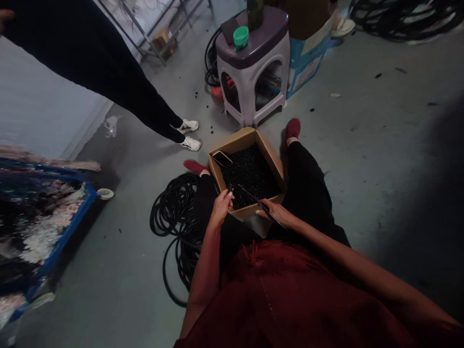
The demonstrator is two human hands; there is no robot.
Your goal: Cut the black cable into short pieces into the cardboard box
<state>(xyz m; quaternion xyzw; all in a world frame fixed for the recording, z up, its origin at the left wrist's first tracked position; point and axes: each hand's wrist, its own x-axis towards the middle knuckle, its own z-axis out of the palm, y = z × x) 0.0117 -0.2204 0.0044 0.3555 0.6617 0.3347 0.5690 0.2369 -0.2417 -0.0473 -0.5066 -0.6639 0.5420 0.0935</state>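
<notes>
Working over a cardboard box (235,145) of black pellets (250,176) between our legs, we are closing our right grip (272,212) on a slim black tool (261,206), its tip over the pellets, while keeping our left grip (221,208) curled near the box's edge, its hold unclear.

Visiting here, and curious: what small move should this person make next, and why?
Probably let the left hand drop whatever it seems to pinch into the cardboard box: it sits just over the rim, above the heap of small black rubber pieces, while the right hand holds a long thin black tool, possibly scissors.
</notes>
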